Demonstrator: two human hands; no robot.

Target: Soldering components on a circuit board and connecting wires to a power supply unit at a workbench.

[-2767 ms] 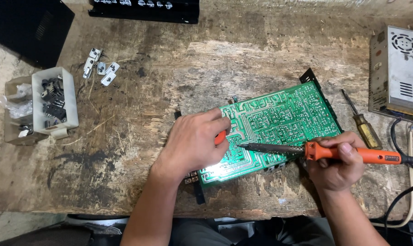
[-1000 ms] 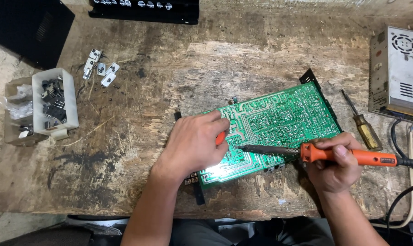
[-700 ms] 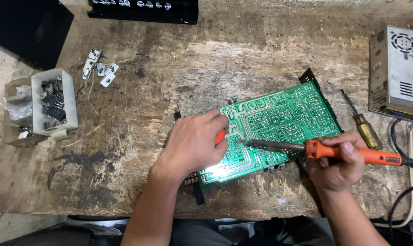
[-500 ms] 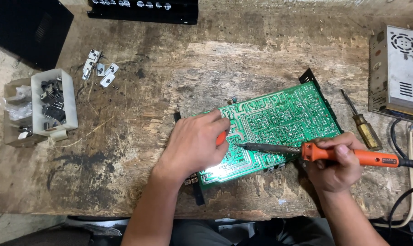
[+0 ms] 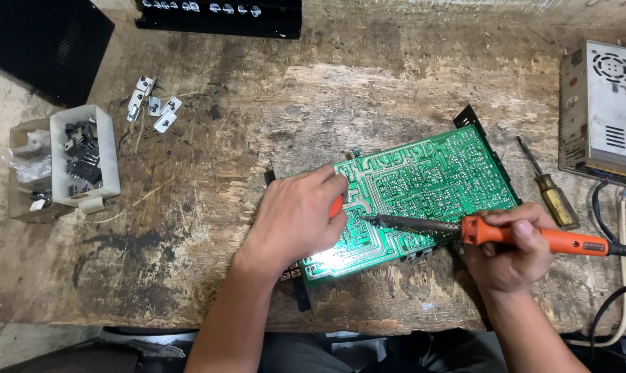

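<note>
Solder work occupies the lower centre of the frame. A green circuit board (image 5: 423,190) lies tilted on a worn wooden bench (image 5: 258,103), its trace side up, running from the lower centre up towards the right. The right hand (image 5: 510,249), at the lower right, is closed around the orange handle of a soldering iron (image 5: 486,230); the iron lies nearly level, and its dark metal tip reaches left to the board's surface just beside the left hand's fingertips. The left hand (image 5: 296,217) rests palm down over the board's left end, fingers curled; a small orange-red object (image 5: 336,206) shows under the fingers, pinched against the board, but what it is cannot be told. A bright glare falls on the board's lower left corner.

Just right of the board lies a screwdriver (image 5: 548,186) with an amber handle, well clear of both hands. At the right edge of the frame stands a grey metal box (image 5: 603,114) with vent slots, and cables (image 5: 617,276) run down from it past the right hand. At the left edge sits a white plastic tray (image 5: 85,159) of small dark parts, with a few small metal brackets (image 5: 150,107) loose on the bench above it. A black panel (image 5: 220,14) lies along the top edge.
</note>
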